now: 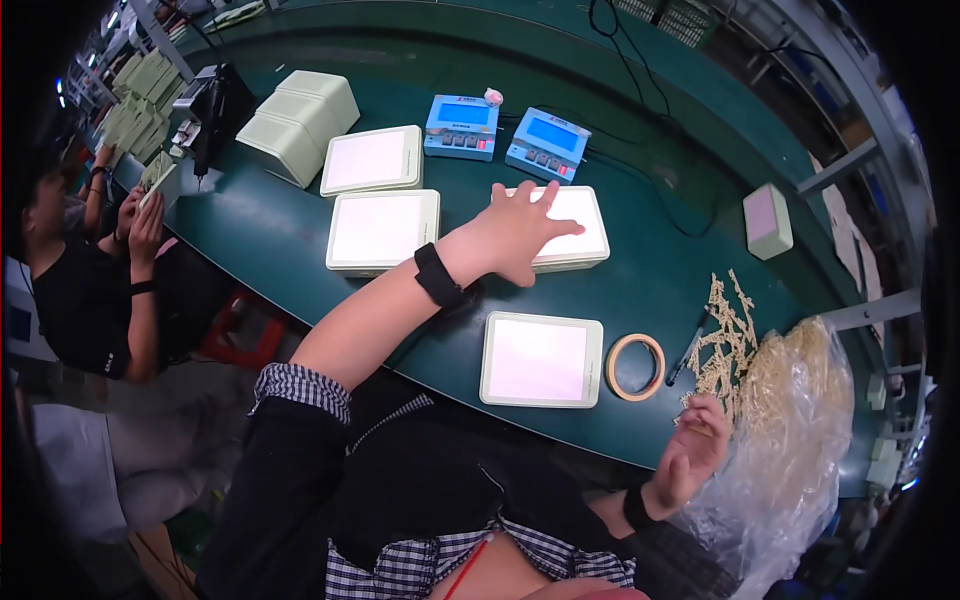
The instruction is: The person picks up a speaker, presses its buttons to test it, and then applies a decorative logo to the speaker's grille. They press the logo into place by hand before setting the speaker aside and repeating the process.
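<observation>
My left hand (515, 232) reaches across the bench with its fingers spread over a pale, white-faced panel device (588, 222); whether the palm rests on it or hovers, I cannot tell. Close to my body lies another such device (541, 360), its bright face up. My right hand (697, 448) is beside a scatter of small beige parts (722, 350), fingers curled in. A tiny yellowish bit shows between those fingers, too small to name. Left of my left hand, a front stack of panel devices (383, 230) sits below a rear one (372, 162).
A tape roll (635, 367) and dark pen (687, 347) lie near a plastic bag (800, 400) of beige parts. Two blue meters (461, 127) stand at the back, beside cream housings (298, 125). A co-worker (85, 260) handles a piece at left; a pale box (767, 222) stands far right.
</observation>
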A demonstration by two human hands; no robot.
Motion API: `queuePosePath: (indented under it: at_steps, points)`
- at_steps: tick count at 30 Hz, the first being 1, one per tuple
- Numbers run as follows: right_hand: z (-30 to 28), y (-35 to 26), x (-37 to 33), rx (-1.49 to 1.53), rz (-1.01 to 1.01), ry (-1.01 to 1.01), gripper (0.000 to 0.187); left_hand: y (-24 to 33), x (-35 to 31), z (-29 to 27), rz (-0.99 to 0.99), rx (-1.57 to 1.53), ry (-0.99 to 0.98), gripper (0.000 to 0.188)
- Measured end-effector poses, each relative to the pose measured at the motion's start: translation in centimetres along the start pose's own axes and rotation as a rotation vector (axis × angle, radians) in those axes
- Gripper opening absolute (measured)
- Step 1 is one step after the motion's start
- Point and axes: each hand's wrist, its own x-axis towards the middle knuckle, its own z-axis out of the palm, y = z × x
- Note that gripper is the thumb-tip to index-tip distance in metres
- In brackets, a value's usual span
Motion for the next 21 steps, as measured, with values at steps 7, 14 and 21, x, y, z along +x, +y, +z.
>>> queuePosePath:
  at_steps: [7, 14, 21]
  points:
    - [2.4, 0.3, 1.0, 0.175, 0.122, -0.106, 0.054, -0.1, -0.7, 1.0, 0.018, -0.012, 0.025, 0.093]
    - [5.9, 1.3, 3.2, 0.245, 0.238, -0.135, 0.047, -0.2, -1.7, 0.3, -0.097, -0.176, 0.107, 0.106]
    - [12.5, 1.1, 4.8, 0.305, 0.409, 0.132, 0.063, -0.4, -3.1, -1.8, -0.114, -0.73, 0.227, 0.115]
